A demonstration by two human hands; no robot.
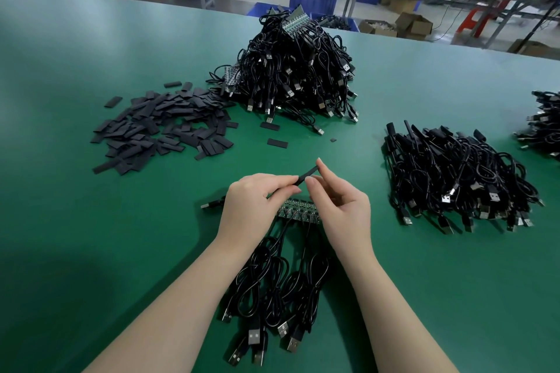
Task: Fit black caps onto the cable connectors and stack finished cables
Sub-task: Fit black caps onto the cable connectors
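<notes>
Nearest: bundle of USB cables (272, 297) on green surface (75, 221), plugs toward viewer, wires running up to circuit-board strip (298, 211).
Left hand (253, 209) and right hand (339, 206) both pinch one black cap (303, 176), held above strip, flat sleeve tilted.
Judgement: squeeze edges to open sleeve mouth, align with board end, slide on straight; avoid snagging solder joints.
Beyond: loose caps pile (163, 124) left, uncapped cable heap (297, 70) centre, finished stack (454, 179) right.

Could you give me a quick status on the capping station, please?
Both hands, left hand and right hand, pinching one black cap above the circuit strip. Cap not yet fitted. Nothing in the way.
</notes>
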